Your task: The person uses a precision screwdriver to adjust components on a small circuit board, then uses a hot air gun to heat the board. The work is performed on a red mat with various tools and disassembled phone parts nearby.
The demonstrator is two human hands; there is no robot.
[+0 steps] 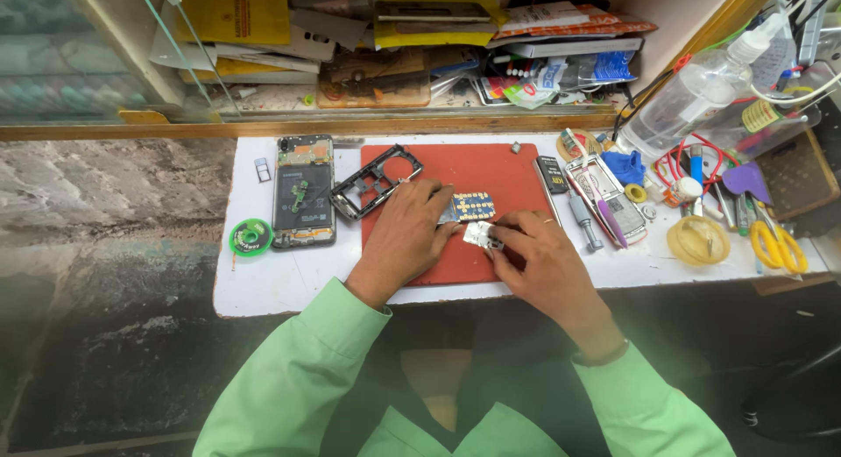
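Observation:
My left hand (405, 236) rests on the red work mat (491, 172), its fingertips pressing the edge of a small phone circuit board (473, 206) with a gold-dotted keypad area. My right hand (536, 262) pinches a small silver metal part (480, 235) just below that board. A black plastic phone frame (375, 180) lies on the mat's upper left corner, touching my left fingers' far side. Both sleeves are light green.
An opened smartphone (304, 192) and a green solder-wick reel (251, 237) lie left of the mat. To the right are a keypad phone (606, 198), a screwdriver (583, 220), a tape roll (697, 240), yellow scissors (778, 245) and a clear bottle (692, 98). The shelf behind holds clutter.

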